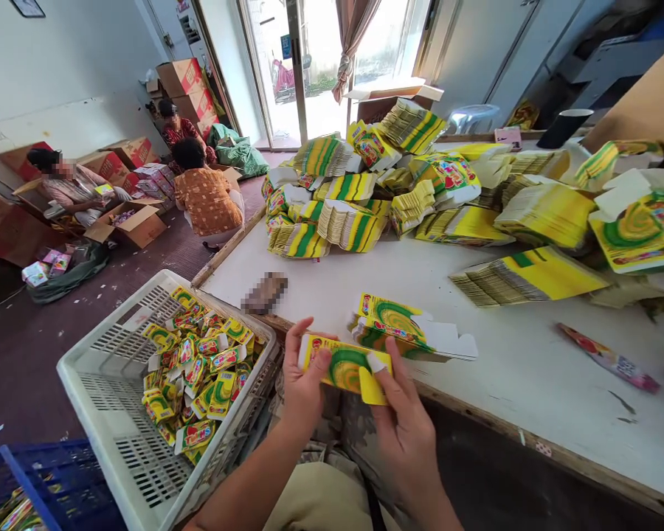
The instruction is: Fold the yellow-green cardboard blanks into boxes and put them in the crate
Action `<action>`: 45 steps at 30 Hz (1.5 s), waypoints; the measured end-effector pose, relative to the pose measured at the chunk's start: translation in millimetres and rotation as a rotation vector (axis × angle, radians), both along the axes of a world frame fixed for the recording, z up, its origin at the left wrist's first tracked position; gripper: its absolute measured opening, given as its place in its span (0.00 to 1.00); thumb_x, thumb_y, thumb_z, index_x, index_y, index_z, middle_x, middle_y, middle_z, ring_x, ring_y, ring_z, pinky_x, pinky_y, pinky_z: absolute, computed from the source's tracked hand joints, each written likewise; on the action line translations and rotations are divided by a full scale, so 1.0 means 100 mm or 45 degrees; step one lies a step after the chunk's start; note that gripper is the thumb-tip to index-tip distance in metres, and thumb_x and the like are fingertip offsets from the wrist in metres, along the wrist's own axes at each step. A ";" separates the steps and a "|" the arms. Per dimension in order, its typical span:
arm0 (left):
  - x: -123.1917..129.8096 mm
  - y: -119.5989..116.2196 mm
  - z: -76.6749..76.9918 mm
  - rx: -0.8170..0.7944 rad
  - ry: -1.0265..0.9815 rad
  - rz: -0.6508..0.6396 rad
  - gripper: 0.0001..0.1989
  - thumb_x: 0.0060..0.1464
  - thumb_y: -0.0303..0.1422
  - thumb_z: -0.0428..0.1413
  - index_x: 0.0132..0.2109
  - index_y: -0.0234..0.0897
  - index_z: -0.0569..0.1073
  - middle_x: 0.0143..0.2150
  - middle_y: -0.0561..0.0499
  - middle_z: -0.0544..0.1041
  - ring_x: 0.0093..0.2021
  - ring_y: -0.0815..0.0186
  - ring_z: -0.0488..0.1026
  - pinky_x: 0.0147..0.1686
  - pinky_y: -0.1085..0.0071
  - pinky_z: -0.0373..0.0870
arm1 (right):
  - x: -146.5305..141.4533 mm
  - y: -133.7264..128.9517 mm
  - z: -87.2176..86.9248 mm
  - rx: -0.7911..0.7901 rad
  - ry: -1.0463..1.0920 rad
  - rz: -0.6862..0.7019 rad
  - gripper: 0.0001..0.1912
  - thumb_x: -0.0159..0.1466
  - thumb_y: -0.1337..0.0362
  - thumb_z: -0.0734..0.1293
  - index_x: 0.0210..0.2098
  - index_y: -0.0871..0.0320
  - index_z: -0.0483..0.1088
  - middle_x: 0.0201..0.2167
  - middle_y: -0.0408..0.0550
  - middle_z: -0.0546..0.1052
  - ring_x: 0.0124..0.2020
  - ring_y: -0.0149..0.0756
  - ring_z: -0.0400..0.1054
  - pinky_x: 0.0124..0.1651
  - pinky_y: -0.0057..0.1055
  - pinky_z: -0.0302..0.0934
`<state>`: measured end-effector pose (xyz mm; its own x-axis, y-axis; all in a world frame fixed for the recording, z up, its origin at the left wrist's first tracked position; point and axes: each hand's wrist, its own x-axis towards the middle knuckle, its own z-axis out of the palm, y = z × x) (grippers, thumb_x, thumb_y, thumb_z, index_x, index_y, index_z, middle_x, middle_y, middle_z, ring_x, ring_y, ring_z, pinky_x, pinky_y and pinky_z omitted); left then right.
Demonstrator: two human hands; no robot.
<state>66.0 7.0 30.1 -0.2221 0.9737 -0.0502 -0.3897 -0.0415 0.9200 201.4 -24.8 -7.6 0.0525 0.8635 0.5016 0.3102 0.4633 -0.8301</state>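
Between my two hands, just over the table's front edge, is a yellow and green printed carton (343, 366) with an open flap at its right end. My left hand (304, 372) grips its left end, thumb on the printed face. Around the right end, my right hand (401, 405) has its fingers closed by the white and yellow flaps. Right behind the carton, a small stack of flattened cartons (401, 324) lies on the white table (332, 280). A white plastic crate (116, 369) heaped with small folded cartons (204, 369) stands to my left.
Large bundles of flat cartons (354, 192) are piled across the back of the table. A pink-tipped packet (609, 358) lies at the right. A blue crate (49, 479) sits at lower left. Several people (204, 192) work on the floor among cardboard boxes (127, 221).
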 end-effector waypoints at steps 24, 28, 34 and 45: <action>-0.22 0.05 0.14 -0.063 -0.136 0.061 0.11 0.54 0.41 0.59 0.35 0.38 0.70 0.30 0.53 0.74 0.33 0.66 0.74 0.38 0.68 0.73 | 0.03 0.02 0.01 -0.241 -0.095 0.130 0.34 0.59 0.56 0.72 0.61 0.54 0.60 0.60 0.57 0.68 0.59 0.50 0.66 0.59 0.48 0.63; -0.98 0.09 0.26 -0.036 0.648 0.326 0.15 0.54 0.45 0.58 0.42 0.39 0.73 0.36 0.49 0.77 0.39 0.60 0.75 0.43 0.63 0.73 | 0.41 0.29 0.14 0.088 -0.394 -0.328 0.19 0.64 0.55 0.67 0.52 0.54 0.68 0.46 0.54 0.76 0.49 0.47 0.71 0.54 0.46 0.65; -1.79 0.15 0.13 -0.174 1.753 0.473 0.36 0.45 0.48 0.63 0.58 0.36 0.68 0.59 0.37 0.70 0.63 0.44 0.63 0.62 0.45 0.56 | 0.82 0.75 -0.15 -0.044 -0.897 -0.485 0.22 0.68 0.51 0.56 0.47 0.60 0.71 0.40 0.61 0.77 0.40 0.53 0.71 0.44 0.48 0.64; -1.03 0.21 0.02 0.148 1.399 -0.240 0.21 0.56 0.41 0.59 0.56 0.41 0.72 0.55 0.44 0.75 0.57 0.57 0.70 0.58 0.58 0.65 | 0.90 0.84 -0.27 -0.101 -0.866 -0.404 0.16 0.64 0.53 0.61 0.43 0.58 0.71 0.36 0.55 0.75 0.37 0.48 0.70 0.41 0.44 0.64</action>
